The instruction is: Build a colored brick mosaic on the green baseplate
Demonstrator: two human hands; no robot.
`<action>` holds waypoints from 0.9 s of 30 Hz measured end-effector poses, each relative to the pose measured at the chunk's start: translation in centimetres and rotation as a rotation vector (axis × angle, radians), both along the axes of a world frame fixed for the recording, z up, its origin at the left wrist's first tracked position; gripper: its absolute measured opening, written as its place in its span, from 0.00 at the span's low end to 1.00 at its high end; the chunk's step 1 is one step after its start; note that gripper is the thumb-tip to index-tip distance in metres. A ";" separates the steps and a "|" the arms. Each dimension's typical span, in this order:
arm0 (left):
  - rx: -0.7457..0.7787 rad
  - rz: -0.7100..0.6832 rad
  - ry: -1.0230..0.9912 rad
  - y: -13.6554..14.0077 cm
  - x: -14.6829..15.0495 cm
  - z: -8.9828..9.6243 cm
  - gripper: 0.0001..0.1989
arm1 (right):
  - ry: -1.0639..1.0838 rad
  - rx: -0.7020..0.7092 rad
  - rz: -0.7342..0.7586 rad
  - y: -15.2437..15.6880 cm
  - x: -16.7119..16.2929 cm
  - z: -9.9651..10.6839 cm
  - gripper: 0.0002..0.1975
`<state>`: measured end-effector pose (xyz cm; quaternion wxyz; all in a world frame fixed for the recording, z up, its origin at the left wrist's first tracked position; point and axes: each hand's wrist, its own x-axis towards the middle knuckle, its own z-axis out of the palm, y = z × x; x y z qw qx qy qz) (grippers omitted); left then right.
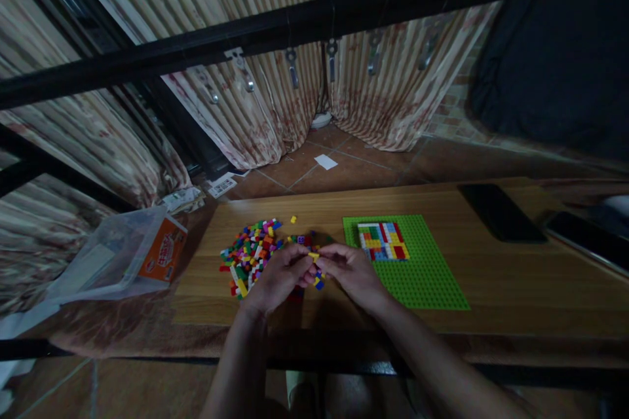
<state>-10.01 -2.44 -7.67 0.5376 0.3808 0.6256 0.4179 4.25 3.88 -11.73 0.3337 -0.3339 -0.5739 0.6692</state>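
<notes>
A small yellow toy brick [313,255] is pinched between the fingertips of both my hands, above the wooden board. My left hand [282,276] grips it from the left with its fingers curled, and my right hand [351,270] closes on it from the right. Behind and left of my left hand spreads a pile of mixed coloured bricks [253,245], partly hidden by that hand. Some blue and yellow bricks [320,281] show just below my fingertips. To the right lies a green baseplate [427,281] bearing a rectangular multicoloured brick build [383,241].
A single yellow brick [293,218] lies apart behind the pile. Left of the wooden board [304,206] is a clear plastic box [113,252] with an orange label. Two dark phone-like slabs [501,211] lie at the right. A black metal bar [275,16] crosses in front.
</notes>
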 end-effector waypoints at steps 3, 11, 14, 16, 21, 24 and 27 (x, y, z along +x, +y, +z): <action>0.039 0.001 -0.057 0.1 0.3 -0.1 0.13 | 0.065 -0.045 0.020 -0.1 0.0 0.7 0.11; 0.064 0.039 -0.196 -0.1 0.8 -0.2 0.14 | 0.128 -0.114 0.042 -0.3 0.7 1.5 0.13; 0.067 0.039 -0.092 -0.1 0.2 -0.3 0.12 | 0.121 -0.144 0.012 -0.3 0.5 1.2 0.14; 0.064 0.036 0.098 -0.1 -0.5 -0.6 0.09 | 0.095 -0.140 -0.025 -0.1 0.5 0.7 0.15; 0.032 0.034 0.653 -0.1 -1.9 -1.4 0.07 | -0.035 -0.035 -0.046 0.3 0.6 -0.7 0.13; 0.045 0.036 0.812 0.0 -1.7 -1.3 0.06 | -0.120 0.073 -0.023 0.2 0.8 -1.1 0.10; 0.040 0.053 0.865 0.2 -1.4 -1.2 0.06 | -0.200 0.207 -0.024 -0.1 0.9 -1.1 0.08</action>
